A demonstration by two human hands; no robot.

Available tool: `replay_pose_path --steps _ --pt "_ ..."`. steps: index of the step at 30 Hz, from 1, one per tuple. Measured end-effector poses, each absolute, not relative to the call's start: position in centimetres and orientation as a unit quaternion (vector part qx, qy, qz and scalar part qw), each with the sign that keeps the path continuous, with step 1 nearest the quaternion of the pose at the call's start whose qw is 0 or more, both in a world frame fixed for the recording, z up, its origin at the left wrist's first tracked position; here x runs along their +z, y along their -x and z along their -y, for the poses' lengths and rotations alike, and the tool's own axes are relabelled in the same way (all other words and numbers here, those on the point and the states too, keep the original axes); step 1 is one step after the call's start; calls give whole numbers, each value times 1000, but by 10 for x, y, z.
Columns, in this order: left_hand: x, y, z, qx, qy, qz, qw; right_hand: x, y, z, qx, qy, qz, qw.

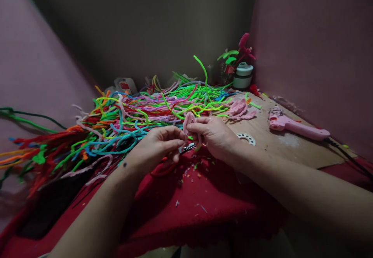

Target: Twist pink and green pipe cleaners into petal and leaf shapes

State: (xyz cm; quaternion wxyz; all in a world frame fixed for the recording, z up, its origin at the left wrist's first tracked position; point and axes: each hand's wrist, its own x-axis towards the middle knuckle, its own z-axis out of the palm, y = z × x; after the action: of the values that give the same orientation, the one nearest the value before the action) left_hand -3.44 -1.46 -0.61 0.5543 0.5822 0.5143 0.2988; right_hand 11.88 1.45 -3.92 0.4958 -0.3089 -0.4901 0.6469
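Note:
Between my two hands is a pink pipe cleaner (pixel 189 119), bent into a narrow loop. My right hand (pixel 217 135) pinches it with thumb and forefinger on the loop's right side. The fingers of my left hand (pixel 163 145) are closed at its lower left end. Just below my hands, scissors (pixel 188 148) lie on the red cloth, partly hidden by my left hand. Beyond my right hand rests a pink pipe-cleaner flower (pixel 238 109) with several petals.
A large heap of coloured pipe cleaners (pixel 163 104) spreads behind and to the left. A pink glue gun (pixel 297 126) with a black cord lies on the board (pixel 279 149) at right. A white-lidded jar (pixel 243 75) stands at the back. Small scraps dot the red cloth (pixel 204 199).

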Motion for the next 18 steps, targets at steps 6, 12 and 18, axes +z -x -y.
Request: replay_pose_path --steps 6,12,18 --pt "-15 33 11 343 -525 -448 638 -36 -120 -12 650 329 495 474" --pt "-13 30 13 333 -551 -485 592 -38 -119 -10 636 339 500 480" --pt "-13 32 12 367 -551 -488 569 -36 -121 -10 612 348 518 486"
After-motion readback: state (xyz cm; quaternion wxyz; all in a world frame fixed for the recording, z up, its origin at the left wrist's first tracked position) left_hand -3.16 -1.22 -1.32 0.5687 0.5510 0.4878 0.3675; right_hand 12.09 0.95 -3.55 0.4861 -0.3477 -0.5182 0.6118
